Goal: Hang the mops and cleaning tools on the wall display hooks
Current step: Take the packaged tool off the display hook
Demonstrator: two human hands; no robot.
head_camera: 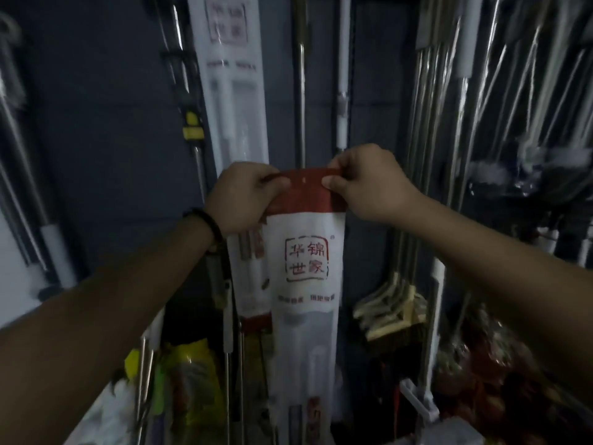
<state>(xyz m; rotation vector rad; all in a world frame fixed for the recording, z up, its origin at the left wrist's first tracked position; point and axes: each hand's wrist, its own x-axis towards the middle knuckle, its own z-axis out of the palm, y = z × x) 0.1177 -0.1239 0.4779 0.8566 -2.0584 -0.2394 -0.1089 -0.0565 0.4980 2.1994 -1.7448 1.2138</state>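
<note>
Red-topped white packaged mop (306, 284) hangs at centre frame, its header pinched at either corner by the left hand (245, 195) and right hand (369, 183), before a grey wall (106, 130) lined with hanging mop handles (442, 123).

Dim light, dark grey wall (106, 130) — panelled
</note>
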